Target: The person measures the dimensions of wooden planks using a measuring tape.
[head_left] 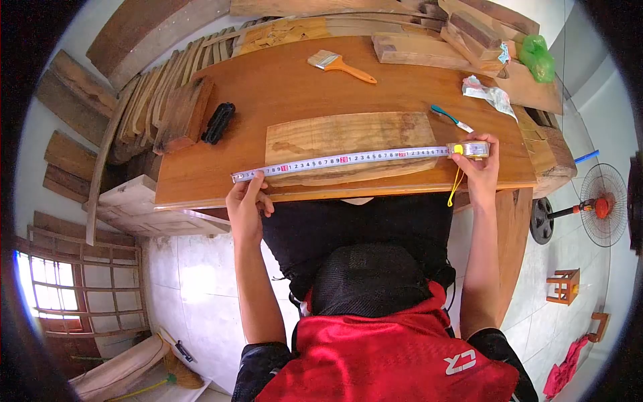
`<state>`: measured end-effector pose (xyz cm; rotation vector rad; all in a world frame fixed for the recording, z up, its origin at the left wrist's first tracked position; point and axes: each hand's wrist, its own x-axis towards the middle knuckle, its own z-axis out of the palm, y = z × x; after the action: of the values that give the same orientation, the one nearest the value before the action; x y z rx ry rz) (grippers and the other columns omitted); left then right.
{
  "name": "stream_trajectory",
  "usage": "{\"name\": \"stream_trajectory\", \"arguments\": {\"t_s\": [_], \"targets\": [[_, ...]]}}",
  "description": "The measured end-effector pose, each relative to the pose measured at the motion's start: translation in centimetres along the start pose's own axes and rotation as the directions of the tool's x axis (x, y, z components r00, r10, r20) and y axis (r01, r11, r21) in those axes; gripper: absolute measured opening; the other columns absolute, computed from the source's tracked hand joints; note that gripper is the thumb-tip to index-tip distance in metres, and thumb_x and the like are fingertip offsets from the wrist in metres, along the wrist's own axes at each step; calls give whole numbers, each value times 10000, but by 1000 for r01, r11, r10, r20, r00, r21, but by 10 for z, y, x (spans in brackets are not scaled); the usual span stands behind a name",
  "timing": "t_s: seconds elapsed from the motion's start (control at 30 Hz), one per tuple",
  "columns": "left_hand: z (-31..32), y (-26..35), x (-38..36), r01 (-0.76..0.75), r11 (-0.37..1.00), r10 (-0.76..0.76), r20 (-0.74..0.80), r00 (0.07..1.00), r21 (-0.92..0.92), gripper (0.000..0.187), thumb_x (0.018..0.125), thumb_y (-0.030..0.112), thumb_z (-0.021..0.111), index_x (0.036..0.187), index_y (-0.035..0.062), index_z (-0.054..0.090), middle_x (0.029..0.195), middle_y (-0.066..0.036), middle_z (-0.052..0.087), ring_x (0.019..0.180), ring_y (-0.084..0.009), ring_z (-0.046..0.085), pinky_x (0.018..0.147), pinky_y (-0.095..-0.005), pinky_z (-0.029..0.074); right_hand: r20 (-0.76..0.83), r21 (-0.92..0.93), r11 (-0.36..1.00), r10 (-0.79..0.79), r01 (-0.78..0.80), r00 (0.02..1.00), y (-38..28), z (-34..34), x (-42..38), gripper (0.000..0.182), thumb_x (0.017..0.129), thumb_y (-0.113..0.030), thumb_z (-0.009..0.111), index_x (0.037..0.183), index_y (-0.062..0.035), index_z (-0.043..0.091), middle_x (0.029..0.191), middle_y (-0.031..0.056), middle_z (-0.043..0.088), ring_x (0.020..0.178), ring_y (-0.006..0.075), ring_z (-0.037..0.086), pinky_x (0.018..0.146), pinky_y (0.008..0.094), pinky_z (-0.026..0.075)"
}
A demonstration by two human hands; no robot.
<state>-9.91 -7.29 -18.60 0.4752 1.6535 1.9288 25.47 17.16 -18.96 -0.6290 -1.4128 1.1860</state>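
Note:
A tape measure [477, 149] with a yellow button and a yellow wrist cord is gripped by its case in my right hand [482, 171]. Its white blade [348, 159] is pulled out leftward across a flat wooden board [335, 134] lying on the table. My left hand [249, 204] pinches the blade near its end, thumb and finger on it, just left of the board. The blade's tip sticks out a little past my left fingers. Part of the board's near side lies under the blade.
On the wooden table [268, 87] lie a paintbrush [341, 65], a black brush-like item [218, 123], a teal-handled tool [451, 117] and a crumpled plastic wrapper [489, 95]. Wood planks [161, 94] stand along the left and back. A fan [603, 205] stands at right.

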Motion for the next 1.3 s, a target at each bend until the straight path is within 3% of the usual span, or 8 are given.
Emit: {"name": "stream_trajectory", "arguments": {"t_s": [0.27,0.53,0.77,0.87,1.3], "targets": [[-7,-8,4,-14,1000,14,-3,1000,28,284,925,253,734,919,-15,641,802,-79,631,443,-129,525,394,-261,337,-58,30,1000,-4,6,998,-5,7,-5,540,756,113,793,1188,-28,502,1046,60,604,963,149,619,887,299,528],[-2,-6,3,-32,999,32,-25,999,25,233,937,207,719,865,5,630,643,-36,586,414,-105,495,370,-236,298,-50,38,999,-29,31,998,-6,8,-5,547,751,130,785,1172,-39,479,1050,57,572,980,148,626,891,302,527],[0,-5,1,-29,997,32,-44,999,72,231,948,223,708,897,15,623,685,-25,579,411,-73,446,364,-229,261,-46,57,998,-9,12,999,-7,9,-4,543,756,127,781,1172,-37,473,1049,61,568,981,150,627,897,300,523],[-7,-10,4,-61,998,60,19,998,18,192,950,170,695,940,-17,656,812,-58,640,407,-73,454,363,-216,266,-32,50,998,-26,27,999,-7,8,-4,542,758,126,780,1174,-37,473,1033,60,573,980,150,627,893,298,522],[-3,-11,6,-70,997,71,-32,997,44,225,950,182,697,976,-35,646,813,-73,625,388,-67,423,340,-220,261,-44,26,999,-41,42,998,-4,8,-4,551,758,115,791,1181,-36,472,1055,58,556,986,151,624,892,296,528]]}}
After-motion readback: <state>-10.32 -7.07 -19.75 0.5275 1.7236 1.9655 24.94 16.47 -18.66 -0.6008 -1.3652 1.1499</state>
